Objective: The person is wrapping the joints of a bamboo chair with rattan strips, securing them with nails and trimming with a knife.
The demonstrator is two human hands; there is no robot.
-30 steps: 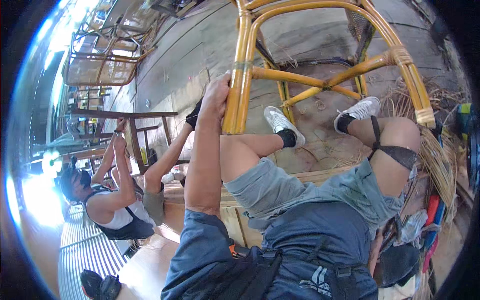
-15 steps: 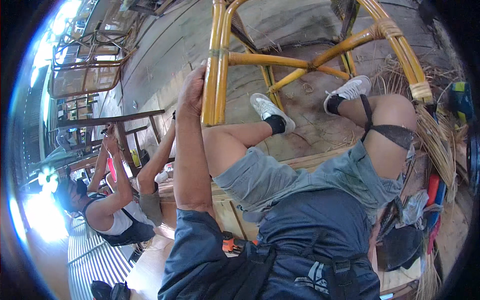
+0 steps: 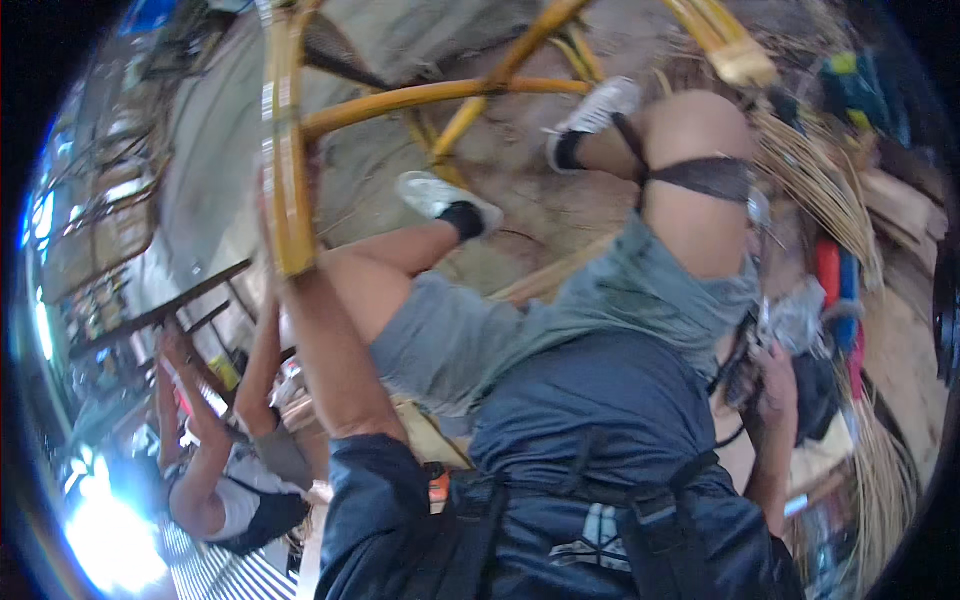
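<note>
Nearest, below the yellow rattan chair frame (image 3: 290,150), are the wearer's dark blue shirt (image 3: 580,420) with black straps and the grey-green shorts (image 3: 450,340). Lower right of the chair frame, the right hand (image 3: 777,385) is half curled against a dark-handled tool (image 3: 741,378); blur leaves it unclear whether the fingers close on it. Left of the chair frame's crossing bars, the left hand (image 3: 264,210) is wrapped about its near post, mostly hidden behind it. The chair frame stands ahead of the wearer's legs, white shoes (image 3: 435,194) just below its bars. Right of it lie a bundle of pale strips (image 3: 825,190) and, lower, a red tube (image 3: 827,270). Farther off, left of the chair frame, a co-worker (image 3: 240,500) has both hands at a dark wooden frame (image 3: 150,316).
</note>
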